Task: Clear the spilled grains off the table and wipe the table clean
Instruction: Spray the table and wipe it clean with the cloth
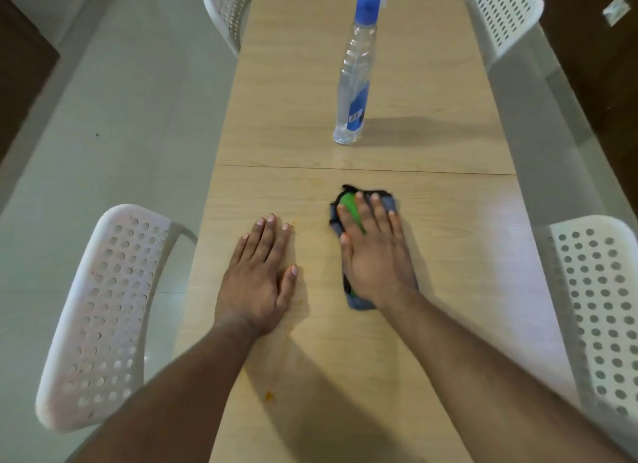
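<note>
1. The long light-wood laminate table (431, 290) runs away from the camera, with a thin dark seam across it; every place below is given relative to that seam.
2. The right hand (374, 255) lies flat, fingers straight and slightly spread, on the near side of the seam and a little right of the table's middle line. It presses down on a crumpled grey-blue cleaning cloth with a green patch (359, 302), and it grips nothing.
3. The cloth sits on the tabletop just short of the seam. Its far edge and its near end stick out from under the hand, and the green part shows between thumb and forefinger.
4. The left hand (257, 276) rests palm-down on the bare wood, left of the cloth and a little nearer the camera than the seam. Its fingers are straight and close together, and it holds nothing.
5. A few small orange specks of spilled grain (269, 396) lie on the wood well on the near side of the seam, by the left forearm. Fainter orange traces show near the left hand's fingertips and thumb.
6. A clear plastic spray bottle with a blue trigger head and blue label (354, 82) stands upright beyond the seam, just past it, right of centre.
7. Four white perforated plastic chairs (103, 310) flank the table, two on each side of the seam's line.
</note>
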A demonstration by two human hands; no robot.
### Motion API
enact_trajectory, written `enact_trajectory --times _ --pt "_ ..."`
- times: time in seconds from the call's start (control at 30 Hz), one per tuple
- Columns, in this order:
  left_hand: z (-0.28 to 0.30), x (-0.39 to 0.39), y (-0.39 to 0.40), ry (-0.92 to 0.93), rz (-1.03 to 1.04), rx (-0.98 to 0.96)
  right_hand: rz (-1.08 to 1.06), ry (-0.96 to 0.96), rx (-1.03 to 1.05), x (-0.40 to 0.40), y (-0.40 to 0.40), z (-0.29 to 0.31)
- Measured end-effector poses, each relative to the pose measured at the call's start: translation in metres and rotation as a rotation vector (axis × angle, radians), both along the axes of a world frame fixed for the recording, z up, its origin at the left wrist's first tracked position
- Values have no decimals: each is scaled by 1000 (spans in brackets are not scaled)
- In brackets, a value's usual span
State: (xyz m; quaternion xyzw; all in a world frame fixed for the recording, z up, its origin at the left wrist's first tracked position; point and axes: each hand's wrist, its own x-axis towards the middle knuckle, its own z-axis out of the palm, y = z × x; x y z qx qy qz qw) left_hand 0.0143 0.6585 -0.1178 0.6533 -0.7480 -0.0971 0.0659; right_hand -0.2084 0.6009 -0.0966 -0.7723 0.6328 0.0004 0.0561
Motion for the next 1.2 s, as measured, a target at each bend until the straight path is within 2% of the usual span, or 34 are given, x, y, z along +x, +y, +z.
enact_trajectory --times 0.1,0.23,0.33,0.47,0.53,0.63,0.73,0.83,0.97,1.07,1.2 --pt "-2 1 -2 -1 2 -1 -98 -30 8 20 -51 0" --pt "-6 2 -4 -12 19 -3 -49 -31 10 60 -71 -3" --pt "-6 3 -3 -17 39 -2 60 -41 23 71 -41 -2" --pt "-5 3 -3 -7 28 3 160 -34 37 40 42 2" --pt "-5 3 -3 -19 22 6 115 -26 42 15 67 2" --pt "-4 3 -4 -18 12 13 -50 -2 20 4 62 0" --pt "-6 7 0 -20 -2 3 -208 -5 -24 36 39 -4" --pt "-6 11 10 -21 -16 -5 -196 -17 -7 75 38 -5" --pt "-9 36 38 -19 -78 -10 -46 -6 -16 97 107 -7" --pt "-9 57 59 -18 -77 -9 11 -11 1 76 181 -3" --pt "-6 69 93 -11 -58 -6 -89 32 36 33 221 -1"
